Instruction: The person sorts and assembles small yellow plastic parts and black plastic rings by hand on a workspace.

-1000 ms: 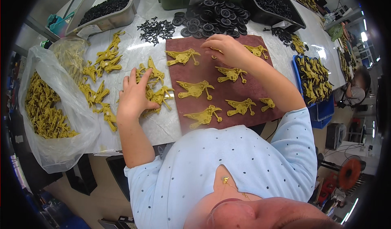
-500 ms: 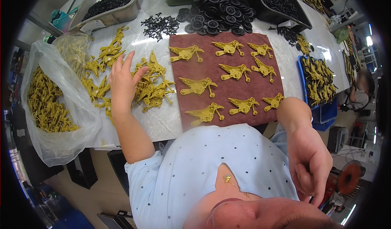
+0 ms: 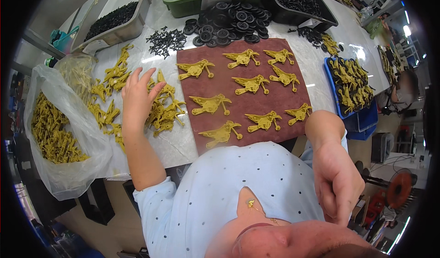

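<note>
My left hand (image 3: pixel 137 95) is over a loose pile of yellow plastic parts (image 3: pixel 167 111), fingers spread and the thumb held apart. I see nothing in its grasp. My right hand (image 3: pixel 338 180) is raised off the table near my chest on the right, fingers curled in and downward. Its fingertips are partly hidden, so I cannot make out whether anything small is in them. Between the hands lies a reddish-brown cloth mat (image 3: pixel 215 86). Similar yellow parts (image 3: pixel 256 121) are spaced out on it in rough rows, each with a pointed end and a thin arm.
A clear plastic bag (image 3: pixel 94 143) full of yellow parts stands at left. Black wheels (image 3: pixel 229 24) and small black pieces (image 3: pixel 167 42) are heaped behind the mat, before a grey bin (image 3: pixel 137 22), green bin (image 3: pixel 215 3) and black bin (image 3: pixel 327 22). A blue tray (image 3: pixel 333 90) holds yellow-and-black assemblies.
The whole view has shifted, so the mat and table appear further left and slightly lower. My left hand stays spread over the pile. My right hand stays curled near my chest.
</note>
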Available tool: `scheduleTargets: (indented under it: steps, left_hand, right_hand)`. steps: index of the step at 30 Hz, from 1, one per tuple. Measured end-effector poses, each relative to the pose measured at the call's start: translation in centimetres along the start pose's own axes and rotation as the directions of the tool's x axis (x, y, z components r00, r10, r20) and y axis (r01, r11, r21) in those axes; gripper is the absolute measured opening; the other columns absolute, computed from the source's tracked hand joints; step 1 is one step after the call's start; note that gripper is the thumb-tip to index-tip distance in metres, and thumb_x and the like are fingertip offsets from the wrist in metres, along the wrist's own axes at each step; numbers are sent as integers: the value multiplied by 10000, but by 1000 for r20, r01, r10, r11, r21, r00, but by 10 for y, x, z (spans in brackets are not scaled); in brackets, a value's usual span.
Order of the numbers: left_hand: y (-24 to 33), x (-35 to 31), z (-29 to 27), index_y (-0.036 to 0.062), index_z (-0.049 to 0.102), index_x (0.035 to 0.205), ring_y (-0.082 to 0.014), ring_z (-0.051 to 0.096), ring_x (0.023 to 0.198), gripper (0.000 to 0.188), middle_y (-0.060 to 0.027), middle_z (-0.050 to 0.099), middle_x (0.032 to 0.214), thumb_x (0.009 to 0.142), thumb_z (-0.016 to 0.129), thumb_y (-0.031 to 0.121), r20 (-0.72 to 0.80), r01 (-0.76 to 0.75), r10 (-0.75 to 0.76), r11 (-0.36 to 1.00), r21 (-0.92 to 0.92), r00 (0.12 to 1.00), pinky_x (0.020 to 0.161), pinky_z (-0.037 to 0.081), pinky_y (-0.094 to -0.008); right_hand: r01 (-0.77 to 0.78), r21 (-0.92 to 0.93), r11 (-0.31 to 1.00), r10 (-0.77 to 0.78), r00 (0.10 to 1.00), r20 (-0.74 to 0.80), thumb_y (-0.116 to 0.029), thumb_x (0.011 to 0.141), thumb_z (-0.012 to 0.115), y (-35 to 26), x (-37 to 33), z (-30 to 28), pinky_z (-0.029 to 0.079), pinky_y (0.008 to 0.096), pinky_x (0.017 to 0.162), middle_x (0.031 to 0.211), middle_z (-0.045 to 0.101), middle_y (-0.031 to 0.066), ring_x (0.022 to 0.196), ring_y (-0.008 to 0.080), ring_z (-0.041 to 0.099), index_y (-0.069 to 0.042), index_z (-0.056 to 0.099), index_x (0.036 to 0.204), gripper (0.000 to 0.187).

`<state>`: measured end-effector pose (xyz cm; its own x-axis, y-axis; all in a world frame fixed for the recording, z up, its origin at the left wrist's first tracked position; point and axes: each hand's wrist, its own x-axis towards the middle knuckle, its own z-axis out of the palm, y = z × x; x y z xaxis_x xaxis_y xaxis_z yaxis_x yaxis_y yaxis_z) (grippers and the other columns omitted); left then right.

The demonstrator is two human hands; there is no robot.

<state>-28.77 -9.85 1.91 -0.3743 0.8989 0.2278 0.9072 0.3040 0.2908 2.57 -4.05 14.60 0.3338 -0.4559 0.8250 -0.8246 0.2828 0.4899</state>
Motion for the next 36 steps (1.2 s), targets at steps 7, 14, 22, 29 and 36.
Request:
scheduleTargets:
  steps: [7,14,22,29,36]
  left_hand:
    - [30,32,-2,122,624,1133,-295,479,1182,349,-127,526,1268,806,677,233,-16,-216,216,976,14,976,948,376,-446]
    - [48,52,27,121,619,1120,-283,497,1153,364,-87,529,1270,764,691,139,226,-281,276,960,-13,934,913,391,-451]
    - [101,34,47,43,558,1163,-301,475,1193,387,-119,511,1288,804,650,156,211,-503,489,864,14,846,952,387,-472]
    - [198,40,72,-27,526,1184,-368,418,1252,368,-215,459,1327,849,588,113,236,-702,778,628,-336,583,1026,369,-426]
    - [274,68,137,-77,505,1167,-355,439,1227,451,-247,463,1284,852,591,236,161,-722,772,633,-278,615,1026,362,-431]
  right_hand:
    - [-44,-48,998,42,998,-44,105,784,459,-22,10,-10,409,311,1032,510,379,-38,479,80,317,-74,391,504,339]
    - [-165,-146,976,172,984,42,-27,878,526,-20,-15,-42,476,268,869,545,390,-35,514,70,376,-125,400,558,357]
    - [-642,-524,-560,680,5,-733,-162,880,586,-53,-139,-218,488,285,657,763,640,142,712,249,629,4,650,868,178]
    - [-318,-774,-547,837,-180,-517,-42,797,591,-90,-257,-298,504,365,777,931,670,157,882,313,638,-35,681,962,188]
    - [-99,-887,-451,856,-328,-399,-134,806,560,-79,-290,-292,477,406,829,928,656,127,928,304,608,-76,689,929,188]
